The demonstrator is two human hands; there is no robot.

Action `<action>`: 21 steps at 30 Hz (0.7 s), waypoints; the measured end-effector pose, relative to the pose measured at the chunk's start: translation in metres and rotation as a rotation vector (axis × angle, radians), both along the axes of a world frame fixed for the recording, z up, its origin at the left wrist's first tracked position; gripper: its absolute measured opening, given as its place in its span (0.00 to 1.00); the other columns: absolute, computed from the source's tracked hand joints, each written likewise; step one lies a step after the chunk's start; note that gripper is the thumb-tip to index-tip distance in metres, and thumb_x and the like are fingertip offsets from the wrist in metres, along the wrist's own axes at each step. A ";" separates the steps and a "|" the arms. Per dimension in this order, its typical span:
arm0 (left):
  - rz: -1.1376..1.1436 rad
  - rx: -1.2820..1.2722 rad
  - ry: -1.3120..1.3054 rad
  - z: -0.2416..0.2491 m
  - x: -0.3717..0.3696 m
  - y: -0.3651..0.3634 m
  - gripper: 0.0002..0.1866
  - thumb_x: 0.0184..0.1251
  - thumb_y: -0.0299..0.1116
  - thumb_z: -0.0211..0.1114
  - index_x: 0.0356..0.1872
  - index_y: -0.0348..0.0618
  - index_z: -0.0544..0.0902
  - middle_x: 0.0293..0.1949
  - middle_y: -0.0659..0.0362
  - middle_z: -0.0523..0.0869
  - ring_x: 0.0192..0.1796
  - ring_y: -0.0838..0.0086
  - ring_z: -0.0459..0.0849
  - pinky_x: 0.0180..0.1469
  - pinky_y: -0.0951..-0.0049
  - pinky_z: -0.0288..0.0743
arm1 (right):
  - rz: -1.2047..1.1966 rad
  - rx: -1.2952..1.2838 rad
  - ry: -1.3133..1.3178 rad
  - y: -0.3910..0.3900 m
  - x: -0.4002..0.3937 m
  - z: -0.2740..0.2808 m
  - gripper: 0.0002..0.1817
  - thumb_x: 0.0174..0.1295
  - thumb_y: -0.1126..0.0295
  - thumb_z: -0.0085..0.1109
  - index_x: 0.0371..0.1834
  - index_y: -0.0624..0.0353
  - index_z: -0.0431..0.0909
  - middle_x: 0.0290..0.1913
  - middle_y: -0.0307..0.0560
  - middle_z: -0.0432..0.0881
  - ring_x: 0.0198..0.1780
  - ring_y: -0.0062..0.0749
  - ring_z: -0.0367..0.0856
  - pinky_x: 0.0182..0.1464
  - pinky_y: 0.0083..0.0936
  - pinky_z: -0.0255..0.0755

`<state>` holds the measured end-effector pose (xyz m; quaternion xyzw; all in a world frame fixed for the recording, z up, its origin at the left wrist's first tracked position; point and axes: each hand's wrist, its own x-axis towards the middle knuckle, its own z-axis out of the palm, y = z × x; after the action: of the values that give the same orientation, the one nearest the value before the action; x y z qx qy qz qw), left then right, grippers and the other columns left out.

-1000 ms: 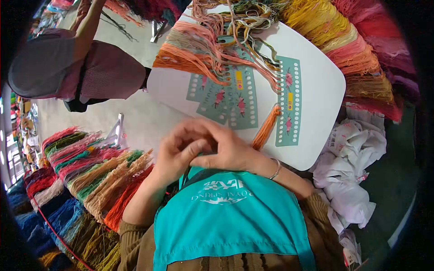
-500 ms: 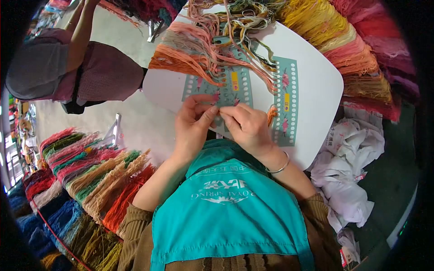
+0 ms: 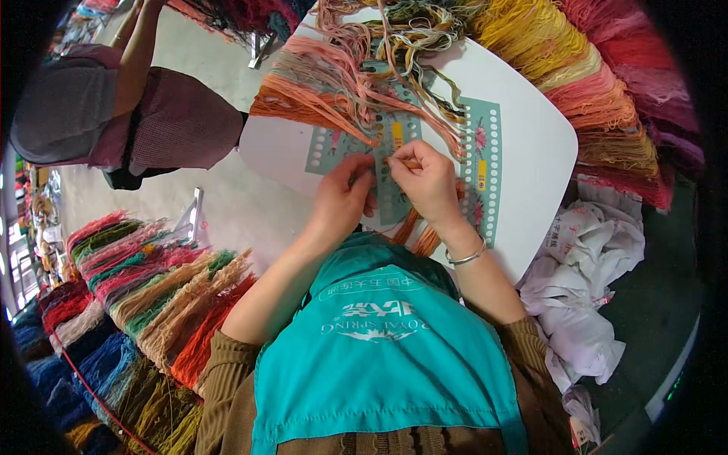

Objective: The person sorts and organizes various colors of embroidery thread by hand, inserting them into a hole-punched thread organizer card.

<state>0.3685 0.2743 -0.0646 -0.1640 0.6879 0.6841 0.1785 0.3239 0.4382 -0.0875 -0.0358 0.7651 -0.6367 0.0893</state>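
Observation:
My right hand [image 3: 426,180] is closed in a pinch on a skein of orange-brown embroidery thread [image 3: 409,226], whose strands hang below it. My left hand [image 3: 343,196] has its fingers curled at the left edge of a green perforated thread card [image 3: 388,205]; part of its grip is hidden. Peach, orange and grey threads [image 3: 322,72] hang from the holes and spread over the upper left of the white table [image 3: 531,144]. To the right lies another green thread card [image 3: 479,136] with a row of holes, flower prints and a yellow label.
Yellow, orange and red thread bundles [image 3: 569,68] line the table's right side. More bundles [image 3: 152,288] hang at lower left. White plastic bags [image 3: 580,265] sit at lower right. Another person's arm [image 3: 136,61] shows beside a mesh-backed chair [image 3: 186,117].
My hands have drawn apart from where they met. The right hand has moved up and right with the orange-brown thread, whose strands now show below it. The left hand has shifted right.

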 end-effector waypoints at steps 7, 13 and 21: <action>0.055 0.185 -0.039 0.002 -0.013 0.006 0.15 0.76 0.30 0.56 0.58 0.35 0.75 0.25 0.60 0.78 0.24 0.77 0.76 0.25 0.75 0.70 | 0.037 0.006 -0.075 0.005 -0.005 0.002 0.06 0.59 0.75 0.67 0.35 0.66 0.79 0.30 0.47 0.87 0.33 0.21 0.86 0.37 0.21 0.79; -0.026 0.170 -0.035 0.000 -0.021 0.003 0.12 0.75 0.33 0.58 0.51 0.35 0.79 0.25 0.61 0.79 0.22 0.78 0.76 0.24 0.76 0.68 | 0.038 -0.042 -0.086 0.005 -0.006 0.005 0.07 0.60 0.75 0.66 0.36 0.66 0.79 0.31 0.46 0.87 0.35 0.21 0.86 0.38 0.21 0.80; -0.043 -0.059 0.059 -0.006 -0.017 -0.010 0.08 0.73 0.28 0.55 0.42 0.34 0.80 0.21 0.60 0.80 0.19 0.79 0.78 0.20 0.76 0.69 | 0.106 0.119 0.001 0.001 -0.004 0.003 0.07 0.62 0.77 0.66 0.40 0.64 0.78 0.28 0.33 0.79 0.29 0.10 0.73 0.32 0.12 0.69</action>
<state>0.3518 0.2641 -0.0703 -0.1342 0.7161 0.6641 0.1680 0.3196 0.4392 -0.0841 -0.0714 0.7986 -0.5845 0.1245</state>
